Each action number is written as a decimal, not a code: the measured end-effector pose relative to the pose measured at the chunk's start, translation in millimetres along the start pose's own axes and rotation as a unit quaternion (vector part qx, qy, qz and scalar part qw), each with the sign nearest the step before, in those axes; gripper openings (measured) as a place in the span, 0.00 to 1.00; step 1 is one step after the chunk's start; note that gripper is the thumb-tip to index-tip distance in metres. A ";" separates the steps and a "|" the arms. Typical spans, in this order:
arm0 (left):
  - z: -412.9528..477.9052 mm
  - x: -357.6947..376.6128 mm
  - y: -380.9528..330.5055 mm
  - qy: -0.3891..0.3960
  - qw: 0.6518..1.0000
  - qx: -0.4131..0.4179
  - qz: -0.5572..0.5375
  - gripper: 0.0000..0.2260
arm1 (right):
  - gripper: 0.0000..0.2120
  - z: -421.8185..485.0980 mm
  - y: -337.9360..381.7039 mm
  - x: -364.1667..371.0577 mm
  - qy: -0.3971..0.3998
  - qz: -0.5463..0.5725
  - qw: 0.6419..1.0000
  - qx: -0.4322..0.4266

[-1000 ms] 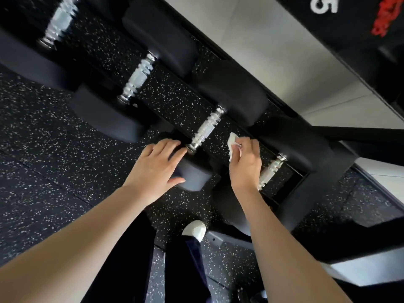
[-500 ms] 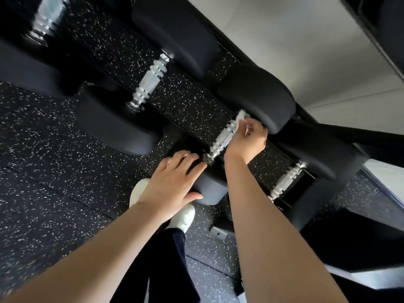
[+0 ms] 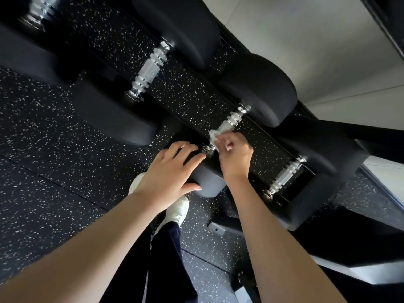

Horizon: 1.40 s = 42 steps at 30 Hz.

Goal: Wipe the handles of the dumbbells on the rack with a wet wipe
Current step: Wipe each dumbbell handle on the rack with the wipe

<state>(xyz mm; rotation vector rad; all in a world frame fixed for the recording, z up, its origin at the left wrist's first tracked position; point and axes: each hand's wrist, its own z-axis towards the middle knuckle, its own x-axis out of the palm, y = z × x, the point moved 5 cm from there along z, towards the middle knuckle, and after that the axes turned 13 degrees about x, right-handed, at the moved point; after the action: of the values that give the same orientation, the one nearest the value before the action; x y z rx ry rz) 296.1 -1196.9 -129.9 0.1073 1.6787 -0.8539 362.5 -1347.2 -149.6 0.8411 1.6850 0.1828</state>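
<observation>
- Resting across the rack [image 3: 323, 193], the dumbbell [image 3: 258, 88] under the wipe is the heaviest risk. A hard sideways rub could roll it in its cradle, and the white shoe [image 3: 178, 207] stands on the floor just below its near head.
- The left hand [image 3: 172, 173] lies flat on that near head with fingers straight, its grip apart and round nothing. If the weight shifts, the fingertips by the collar could be nipped.
- The right hand [image 3: 235, 154] has its grip clamped on the wet wipe [image 3: 215, 135] and presses it to the near half of the handle [image 3: 235, 118]. The ridged steel could scrape the knuckles.
- The wet wipe, bunched small against the handle, could snag and tear. It could also miss the far half by the other head.
</observation>
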 end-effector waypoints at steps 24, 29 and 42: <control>-0.1 1.4 0.5 0.010 1.000 0.002 0.009 0.32 | 0.06 -5.5 -33.9 2.1 0.103 0.125 0.956 0.246; -0.1 1.3 0.7 0.009 1.000 0.007 0.011 0.32 | 0.10 -4.2 -42.1 5.5 0.054 0.209 0.931 0.293; -0.3 2.4 1.8 0.017 1.000 0.010 0.009 0.31 | 0.11 33.8 -29.8 -10.3 -0.024 0.331 0.902 0.275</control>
<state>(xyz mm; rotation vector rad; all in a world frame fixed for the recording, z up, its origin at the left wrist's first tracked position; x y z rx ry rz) 296.0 -1196.3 -132.9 0.1521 1.6982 -0.8597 380.8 -1385.6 -167.7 1.8220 1.3525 0.1434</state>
